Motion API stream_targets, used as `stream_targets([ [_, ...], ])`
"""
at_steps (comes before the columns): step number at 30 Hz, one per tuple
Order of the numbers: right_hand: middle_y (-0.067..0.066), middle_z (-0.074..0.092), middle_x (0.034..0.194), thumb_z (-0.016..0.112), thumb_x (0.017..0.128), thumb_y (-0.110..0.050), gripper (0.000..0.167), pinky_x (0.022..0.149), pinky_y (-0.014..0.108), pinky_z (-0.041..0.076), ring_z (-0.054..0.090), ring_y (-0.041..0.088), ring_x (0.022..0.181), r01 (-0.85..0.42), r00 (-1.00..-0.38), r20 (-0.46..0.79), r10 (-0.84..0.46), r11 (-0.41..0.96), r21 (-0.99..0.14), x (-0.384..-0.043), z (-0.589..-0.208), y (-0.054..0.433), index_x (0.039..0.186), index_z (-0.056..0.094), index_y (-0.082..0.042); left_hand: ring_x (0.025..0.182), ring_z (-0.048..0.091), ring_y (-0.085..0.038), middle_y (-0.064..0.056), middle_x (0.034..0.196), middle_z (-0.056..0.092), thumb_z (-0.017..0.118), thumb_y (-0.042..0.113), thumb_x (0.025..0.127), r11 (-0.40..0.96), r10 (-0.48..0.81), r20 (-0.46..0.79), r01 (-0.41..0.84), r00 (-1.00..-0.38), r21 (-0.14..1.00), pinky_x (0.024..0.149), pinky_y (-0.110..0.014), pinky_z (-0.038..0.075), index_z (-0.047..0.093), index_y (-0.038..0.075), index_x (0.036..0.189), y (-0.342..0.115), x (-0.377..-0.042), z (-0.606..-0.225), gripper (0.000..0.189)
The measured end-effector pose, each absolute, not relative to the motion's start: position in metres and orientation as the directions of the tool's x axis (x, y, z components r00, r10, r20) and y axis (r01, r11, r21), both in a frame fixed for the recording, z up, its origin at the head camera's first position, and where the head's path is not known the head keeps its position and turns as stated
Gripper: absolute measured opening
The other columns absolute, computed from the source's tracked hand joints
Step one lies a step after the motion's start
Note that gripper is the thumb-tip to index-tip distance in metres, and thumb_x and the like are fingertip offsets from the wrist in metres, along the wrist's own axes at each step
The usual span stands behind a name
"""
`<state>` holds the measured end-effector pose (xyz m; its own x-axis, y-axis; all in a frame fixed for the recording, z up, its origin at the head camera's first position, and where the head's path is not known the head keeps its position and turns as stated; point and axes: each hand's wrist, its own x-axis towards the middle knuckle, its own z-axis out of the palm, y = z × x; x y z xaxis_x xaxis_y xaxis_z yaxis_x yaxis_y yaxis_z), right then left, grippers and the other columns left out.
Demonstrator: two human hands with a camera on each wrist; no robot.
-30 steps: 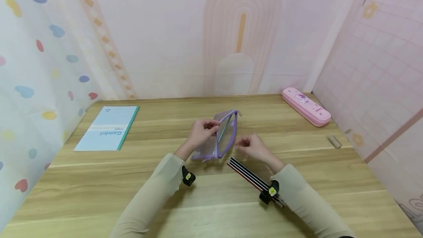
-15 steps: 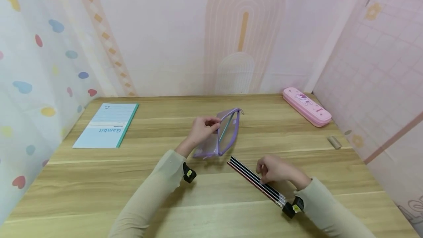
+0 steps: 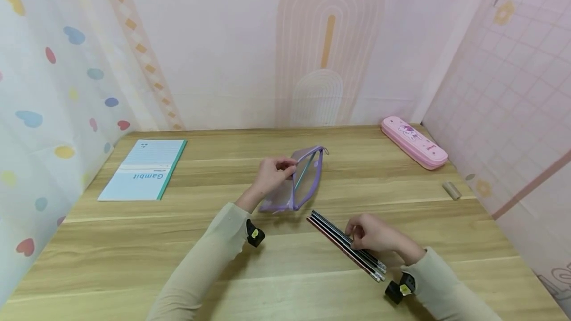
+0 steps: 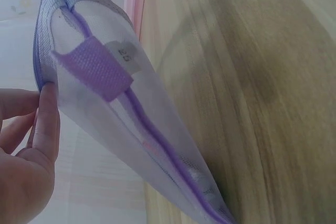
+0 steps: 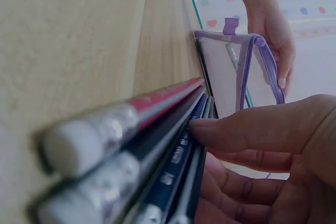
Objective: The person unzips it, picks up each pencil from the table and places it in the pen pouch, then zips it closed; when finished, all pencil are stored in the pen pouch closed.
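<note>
My left hand (image 3: 273, 177) pinches the zip edge of a see-through pencil pouch (image 3: 305, 202) with purple trim, whose mouth gapes toward the right. Inside the pouch lies a teal pencil (image 3: 304, 172). Closer to the front, several pencils (image 3: 334, 237) lie side by side on the table, dark ones and a red one, with white erasers toward the front right. My right hand (image 3: 374, 234) is over their right side. In the right wrist view its thumb presses a dark blue pencil (image 5: 176, 169), with the fingers curled on the far side; how many it grips is partly hidden.
A notebook (image 3: 142, 170) lies at the table's back left. At the back right is a pink pencil case (image 3: 414, 143), with a small tan cylinder (image 3: 452, 190) in front of it. Printed curtains (image 3: 214, 53) border the table's back and sides.
My right hand has moved from beside the pouch's mouth down and right to the pencils, whose eraser ends have since spread apart slightly. My left hand keeps its hold on the pouch.
</note>
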<state>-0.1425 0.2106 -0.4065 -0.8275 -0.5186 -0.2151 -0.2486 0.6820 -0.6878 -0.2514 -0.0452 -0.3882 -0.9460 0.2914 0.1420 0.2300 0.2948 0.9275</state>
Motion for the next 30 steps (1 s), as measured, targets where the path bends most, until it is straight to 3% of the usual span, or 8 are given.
stream_targets([
  [5, -0.003, 0.048, 0.062, 0.059, 0.071, 0.007, 0.021, 0.049, 0.016, 0.041, 0.045, 0.004, 0.057, -0.245, -0.835, -0.171, -0.524, 0.631, -0.737, -0.144, -0.407, 0.217, 0.092, 0.059, 0.005, 0.067, 0.062, -0.016, -0.025, 0.090, 0.064, 0.059, 0.004, 0.083, 0.296, 0.295, 0.136, 0.225, -0.946, 0.928, 0.069, -0.037, 0.056, 0.063, -0.005, 0.099, -0.043, -0.251, -0.388, 0.019],
  [8, 0.002, 0.056, 0.065, 0.057, 0.073, 0.007, 0.027, 0.051, 0.017, 0.044, 0.049, 0.003, 0.060, -0.260, -0.853, -0.114, -0.509, 0.604, -0.753, -0.146, -0.405, 0.220, 0.100, 0.057, 0.008, 0.070, 0.062, -0.024, -0.028, 0.091, 0.062, 0.057, 0.001, 0.083, 0.300, 0.302, 0.132, 0.226, -0.944, 0.927, 0.072, -0.042, 0.055, 0.062, -0.008, 0.100, -0.041, -0.243, -0.380, 0.019],
  [14, 0.018, 0.065, 0.078, 0.056, 0.076, 0.005, 0.045, 0.049, 0.019, 0.048, 0.055, 0.008, 0.060, -0.216, -0.929, -0.006, -0.369, 0.556, -0.803, -0.165, -0.396, 0.211, 0.120, 0.050, 0.004, 0.067, 0.062, -0.017, -0.026, 0.091, 0.062, 0.057, 0.002, 0.083, 0.306, 0.299, 0.133, 0.227, -0.945, 0.925, 0.073, -0.043, 0.055, 0.063, -0.006, 0.099, -0.039, -0.248, -0.386, 0.018],
  [19, 0.017, 0.065, 0.082, 0.057, 0.080, -0.002, 0.040, 0.058, 0.024, 0.053, 0.057, 0.008, 0.061, -0.103, -0.969, -0.031, -0.246, 0.514, -0.852, -0.184, -0.390, 0.190, 0.119, 0.053, 0.001, 0.066, 0.061, -0.014, -0.023, 0.089, 0.064, 0.058, 0.002, 0.082, 0.303, 0.296, 0.123, 0.215, -0.947, 0.928, 0.072, -0.042, 0.055, 0.062, -0.006, 0.100, -0.038, -0.252, -0.389, 0.019],
  [24, 0.020, 0.064, 0.081, 0.057, 0.079, 0.000, 0.041, 0.065, 0.038, 0.057, 0.061, 0.012, 0.057, -0.029, -0.975, -0.071, -0.210, 0.436, -0.899, -0.198, -0.392, 0.175, 0.120, 0.050, 0.006, 0.063, 0.060, -0.010, -0.024, 0.089, 0.064, 0.058, 0.000, 0.082, 0.299, 0.310, 0.111, 0.208, -0.944, 0.931, 0.072, -0.041, 0.055, 0.062, -0.007, 0.099, -0.035, -0.250, -0.391, 0.019],
  [30, 0.022, 0.064, 0.085, 0.057, 0.080, 0.001, 0.042, 0.067, 0.040, 0.056, 0.059, 0.008, 0.056, 0.043, -0.985, -0.103, -0.142, 0.371, -0.928, -0.209, -0.390, 0.167, 0.120, 0.049, 0.005, 0.063, 0.058, -0.009, -0.025, 0.090, 0.063, 0.058, 0.000, 0.082, 0.308, 0.325, 0.123, 0.228, -0.938, 0.924, 0.071, -0.041, 0.055, 0.062, -0.007, 0.099, -0.034, -0.250, -0.390, 0.019],
])
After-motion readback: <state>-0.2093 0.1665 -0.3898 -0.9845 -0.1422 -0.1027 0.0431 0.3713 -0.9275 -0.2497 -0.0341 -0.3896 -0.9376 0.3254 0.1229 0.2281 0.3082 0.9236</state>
